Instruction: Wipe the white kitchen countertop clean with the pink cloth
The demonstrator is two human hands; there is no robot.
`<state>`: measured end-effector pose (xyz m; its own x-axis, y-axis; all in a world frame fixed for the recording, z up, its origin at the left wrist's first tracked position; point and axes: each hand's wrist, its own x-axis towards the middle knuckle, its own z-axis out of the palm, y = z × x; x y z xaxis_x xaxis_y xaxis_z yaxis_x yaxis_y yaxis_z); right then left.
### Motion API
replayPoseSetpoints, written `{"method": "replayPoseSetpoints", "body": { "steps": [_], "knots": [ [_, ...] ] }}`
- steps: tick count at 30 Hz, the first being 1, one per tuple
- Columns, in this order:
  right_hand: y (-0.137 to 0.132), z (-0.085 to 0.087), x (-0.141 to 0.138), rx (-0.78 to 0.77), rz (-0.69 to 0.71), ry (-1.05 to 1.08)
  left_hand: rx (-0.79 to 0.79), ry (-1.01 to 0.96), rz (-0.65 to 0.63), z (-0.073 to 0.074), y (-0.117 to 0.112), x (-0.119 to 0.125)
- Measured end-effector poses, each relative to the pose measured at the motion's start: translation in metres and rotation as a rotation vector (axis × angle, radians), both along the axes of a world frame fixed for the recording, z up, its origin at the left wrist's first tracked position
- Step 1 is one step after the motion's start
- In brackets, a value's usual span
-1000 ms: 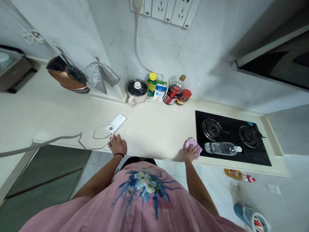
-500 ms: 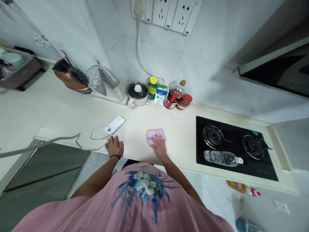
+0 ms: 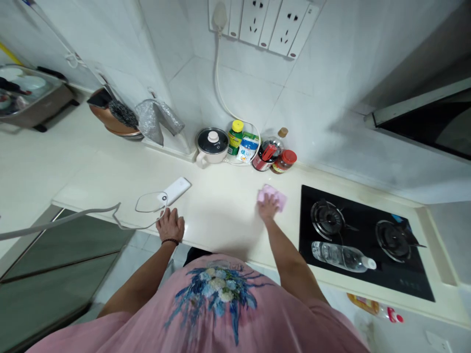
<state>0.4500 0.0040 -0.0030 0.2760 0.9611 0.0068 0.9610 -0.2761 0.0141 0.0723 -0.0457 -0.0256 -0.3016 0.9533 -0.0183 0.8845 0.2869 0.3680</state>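
My right hand [image 3: 268,207] presses a pink cleaning cloth [image 3: 280,196] onto the pale countertop [image 3: 221,206], with its fingers bent over it. The cloth lies a little left of the black gas stove [image 3: 362,282]. At the front edge of the counter rests my left hand [image 3: 171,225], palm down, fingers apart and holding nothing. Just beyond its fingertips are a white power bank [image 3: 177,190] and a thin grey cable [image 3: 142,227].
Along the wall stand a small lidded pot [image 3: 212,147], a green bottle [image 3: 235,137], a white packet [image 3: 248,148] and a red-lidded jar [image 3: 285,161]. A clear plastic bottle [image 3: 340,256] lies on the stove. A range hood [image 3: 430,117] juts out at right.
My right hand has slid the pink cloth to the right across the counter, nearer the stove. My left hand stays at the counter edge. The view has shifted slightly.
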Motion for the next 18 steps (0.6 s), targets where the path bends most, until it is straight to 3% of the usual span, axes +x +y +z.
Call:
{"method": "replayPoseSetpoints", "body": {
  "steps": [3,6,8,10,12,15,18],
  "knots": [
    [0.01,-0.004,-0.038,-0.068,0.171,0.077,-0.002,0.0,0.0,-0.002,0.0,-0.001],
    [0.005,-0.01,-0.081,-0.194,0.457,0.241,0.008,0.005,0.0,-0.005,-0.001,-0.002],
    [0.001,-0.011,-0.089,-0.256,0.596,0.325,0.009,0.005,-0.001,-0.006,-0.001,-0.003],
    [0.003,-0.01,-0.069,-0.263,0.617,0.336,0.008,0.007,-0.002,-0.008,-0.001,-0.003],
    [0.012,-0.006,-0.026,-0.224,0.527,0.292,0.012,0.014,0.0,-0.009,-0.001,-0.004],
    [0.032,0.001,0.048,-0.058,0.209,0.11,0.021,0.024,0.008,-0.011,-0.001,-0.003],
    [0.053,0.005,0.087,0.094,0.011,-0.033,0.02,0.032,0.01,-0.01,-0.001,-0.002]
  ]
}}
